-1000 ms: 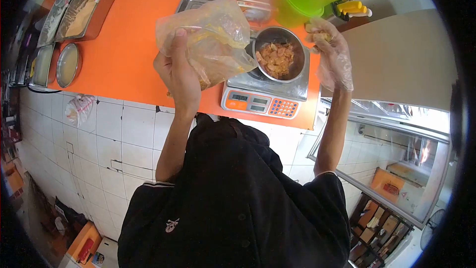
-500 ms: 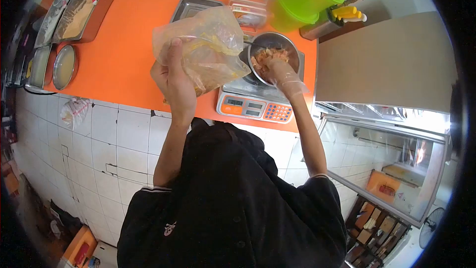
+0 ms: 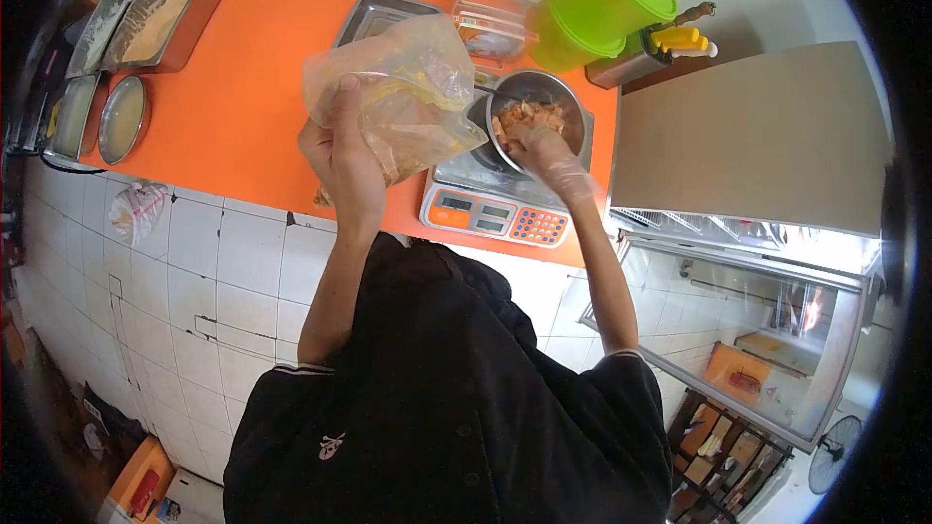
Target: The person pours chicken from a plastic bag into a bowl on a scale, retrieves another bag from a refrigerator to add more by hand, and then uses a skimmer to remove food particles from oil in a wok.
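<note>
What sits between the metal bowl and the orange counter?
In the head view, a digital scale lies between them: the metal bowl stands on its platform, and the scale rests on the orange counter.

- The green bin (image 3: 602, 0) is blurred.
- The plastic bag (image 3: 403, 92) hides the left fingers and part of the scale (image 3: 490, 204).
- The trays (image 3: 146, 0) are cut off by the edge.
</note>
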`<state>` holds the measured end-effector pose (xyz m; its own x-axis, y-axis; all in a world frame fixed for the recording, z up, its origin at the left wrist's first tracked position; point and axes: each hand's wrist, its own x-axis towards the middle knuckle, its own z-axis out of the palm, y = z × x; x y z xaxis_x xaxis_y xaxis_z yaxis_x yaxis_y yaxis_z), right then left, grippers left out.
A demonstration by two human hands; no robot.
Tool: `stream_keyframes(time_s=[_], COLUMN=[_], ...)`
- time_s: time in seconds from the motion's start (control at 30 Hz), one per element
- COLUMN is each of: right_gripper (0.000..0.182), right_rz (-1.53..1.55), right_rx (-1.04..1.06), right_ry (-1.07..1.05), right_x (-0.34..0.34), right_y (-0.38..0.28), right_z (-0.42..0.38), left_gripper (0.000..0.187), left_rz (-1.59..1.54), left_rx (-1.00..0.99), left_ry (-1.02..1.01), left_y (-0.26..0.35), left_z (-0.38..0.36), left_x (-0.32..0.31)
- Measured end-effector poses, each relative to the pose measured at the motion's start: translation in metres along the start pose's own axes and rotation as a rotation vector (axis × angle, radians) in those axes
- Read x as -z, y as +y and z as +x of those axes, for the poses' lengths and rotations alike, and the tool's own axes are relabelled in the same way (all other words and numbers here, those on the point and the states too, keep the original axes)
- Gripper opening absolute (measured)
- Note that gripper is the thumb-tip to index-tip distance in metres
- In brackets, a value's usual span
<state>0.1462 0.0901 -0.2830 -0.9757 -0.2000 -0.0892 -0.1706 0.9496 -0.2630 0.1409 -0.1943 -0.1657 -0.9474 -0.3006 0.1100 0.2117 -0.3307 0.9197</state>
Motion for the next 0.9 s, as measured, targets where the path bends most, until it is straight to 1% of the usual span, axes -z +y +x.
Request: stream_keyframes(time_s=[0.03, 0.13, 0.17, 0.23, 0.33, 0.43, 0.53, 0.63, 0.73, 0.83, 0.9], right_gripper=[0.014, 0.013, 0.012, 0.01, 0.013, 0.016, 0.014, 0.011, 0.01, 0.007, 0.012], right_rz=[0.022, 0.154, 0.23, 0.383, 0.85, 0.993, 0.939, 1.084, 1.16, 1.093, 1.018], right_rx=[0.068, 0.173, 0.065, -0.158, -0.352, -0.393, -0.42, -0.274, -0.241, -0.291, -0.351], right_ry=[0.004, 0.271, 0.301, 0.356, 0.166, 0.26, 0.331, 0.391, 0.305, 0.382, 0.414], right_x=[-0.013, 0.006, 0.013, 0.03, 0.066, 0.084, 0.094, 0.089, 0.101, 0.124, 0.14], right_y=[0.011, 0.011, 0.01, 0.007, 0.017, 0.01, -0.004, 0.009, 0.011, -0.008, -0.015], right_z=[0.007, 0.006, 0.005, 0.004, -0.005, -0.011, -0.012, -0.009, -0.013, -0.017, -0.016], left_gripper=[0.029, 0.029, 0.029, 0.029, 0.029, 0.029, 0.029, 0.029, 0.029, 0.029, 0.029], left_rz=[0.0, -0.058, -0.085, -0.028, 0.007, 0.008, 0.002, -0.017, -0.025, -0.03, -0.027], left_rx=[0.007, 0.05, 0.067, 0.03, -0.001, -0.011, -0.006, 0.001, -0.014, -0.011, -0.009], left_ry=[-0.002, 0.014, 0.023, 0.012, -0.018, -0.027, -0.027, -0.021, -0.028, -0.016, -0.012], left_y=[0.001, 0.005, 0.006, 0.007, 0.007, 0.002, 0.002, 0.004, 0.003, 0.005, 0.006], left_z=[0.0, -0.002, -0.003, -0.004, -0.004, -0.003, -0.002, -0.002, 0.0, 0.0, 0.0], left_x=[-0.001, -0.001, -0.001, -0.001, 0.0, 0.001, 0.0, -0.001, 0.0, -0.001, -0.002])
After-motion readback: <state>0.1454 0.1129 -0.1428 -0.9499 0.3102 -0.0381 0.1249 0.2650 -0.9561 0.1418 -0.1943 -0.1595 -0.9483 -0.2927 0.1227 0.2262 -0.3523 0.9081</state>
